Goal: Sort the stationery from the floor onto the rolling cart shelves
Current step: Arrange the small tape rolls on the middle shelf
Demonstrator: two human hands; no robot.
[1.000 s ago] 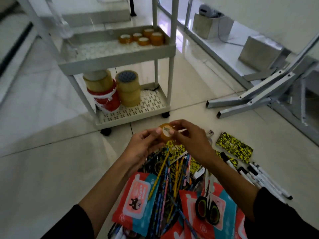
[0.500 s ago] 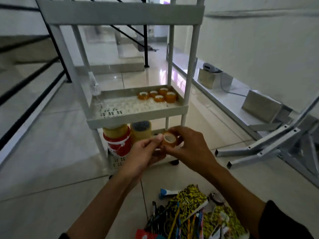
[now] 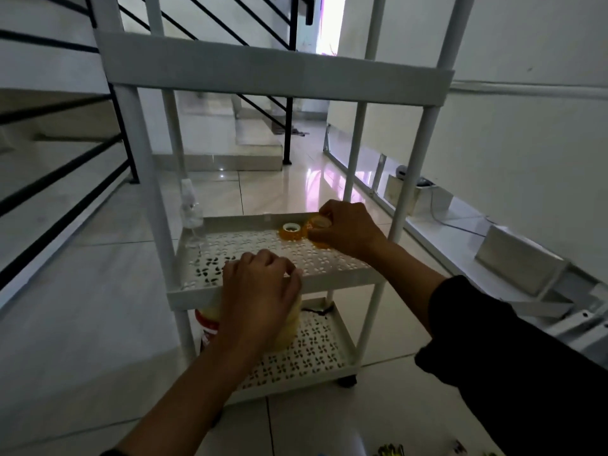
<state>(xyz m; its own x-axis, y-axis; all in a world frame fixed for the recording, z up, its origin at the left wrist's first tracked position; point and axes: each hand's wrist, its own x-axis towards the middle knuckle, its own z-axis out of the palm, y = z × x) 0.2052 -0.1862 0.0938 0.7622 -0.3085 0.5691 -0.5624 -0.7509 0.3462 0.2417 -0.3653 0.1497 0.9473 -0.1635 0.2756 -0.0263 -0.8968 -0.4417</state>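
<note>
The white rolling cart (image 3: 273, 292) stands in front of me with perforated shelves. My right hand (image 3: 345, 227) reaches over the middle shelf's back right corner and grips a small orange tape roll (image 3: 318, 222) among the other small rolls (image 3: 291, 232) lying there. My left hand (image 3: 260, 291) hovers at the middle shelf's front edge with its fingers curled, holding nothing that I can see. Large tan tape rolls (image 3: 289, 327) and a red-and-white tub (image 3: 207, 324) stand on the bottom shelf, partly hidden behind my left hand.
A clear plastic bag (image 3: 190, 209) hangs at the shelf's left post. Black stair railings (image 3: 65, 166) run on the left. Metal boxes (image 3: 523, 261) and a grey frame lie along the right wall. The yellow-patterned stationery (image 3: 391, 450) peeks in at the bottom edge.
My right hand has carried the small tape roll from in front of me to the middle shelf's back right corner. My left hand let go and dropped to the shelf's front edge.
</note>
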